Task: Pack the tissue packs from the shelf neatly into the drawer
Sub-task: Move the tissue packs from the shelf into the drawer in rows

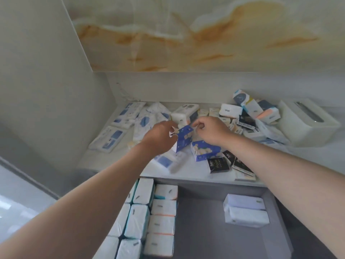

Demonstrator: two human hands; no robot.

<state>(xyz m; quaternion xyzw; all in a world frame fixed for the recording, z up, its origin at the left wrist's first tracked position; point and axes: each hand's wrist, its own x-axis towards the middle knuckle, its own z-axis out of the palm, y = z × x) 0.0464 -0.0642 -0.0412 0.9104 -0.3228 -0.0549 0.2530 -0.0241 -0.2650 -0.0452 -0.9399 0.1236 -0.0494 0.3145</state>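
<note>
Far left, on the white shelf point(104, 156): flat white-and-blue tissue packs point(110, 140), lying face up, some overlapping. Below and slightly right, inside the open grey drawer point(205, 221), against its left side: upright white tissue packs with teal and orange edges point(149, 217), set in close rows, touching side to side. Left of centre, above the shelf: left hand point(160, 139), fingers point(170, 126) narrow, pinching the crinkled white wrapper end on the left side of a small blue tissue pack with white cloud print point(183, 140). Pack tilted, upper end raised, lower end near the shelf surface; contact there not determinable. Just right: right hand point(211, 131), fingers point(196, 124) curled, pinching the upper right corner of the same pack. Directly below the right wrist, flat on the shelf: a second blue cloud-print tissue pack point(203, 149). Further right, at the shelf's front edge: small black tissue packs point(218, 164), loosely heaped, touching one another. In the drawer's right part, well apart from the rows: two white rectangular tissue packs point(244, 210), side by side and touching. Right rear of the shelf: a mixed pile of white, blue and peach tissue packs point(248, 109), stacked irregularly. Far right, just beside that pile: a white plastic tissue-box holder with a slot in its top point(306, 124).
</note>
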